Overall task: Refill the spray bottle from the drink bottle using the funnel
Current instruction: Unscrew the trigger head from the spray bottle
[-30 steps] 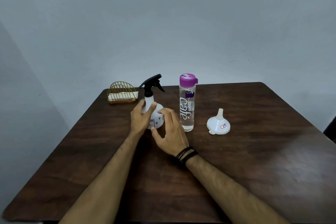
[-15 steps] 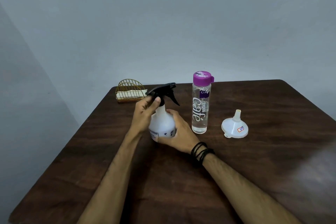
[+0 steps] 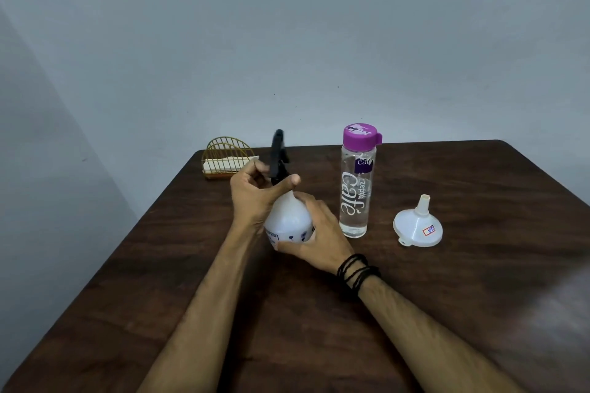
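Note:
The white spray bottle (image 3: 289, 220) stands on the dark wooden table (image 3: 479, 281), held by both hands. My right hand (image 3: 314, 238) wraps its round body from the front right. My left hand (image 3: 255, 193) grips its neck just below the black trigger head (image 3: 277, 153), which points away from me. To the right stands the clear drink bottle (image 3: 357, 188) with a closed purple cap, water inside. Further right the white funnel (image 3: 417, 226) rests wide end down, spout up, with a small sticker on it.
A gold wire holder (image 3: 227, 158) with white paper napkins sits at the table's back left edge. A grey wall rises right behind the table. The table's left edge slants down toward me.
The black trigger head has turned from pointing right to pointing away from me, with my left hand closed tighter round the neck. My right hand stays on the bottle's body.

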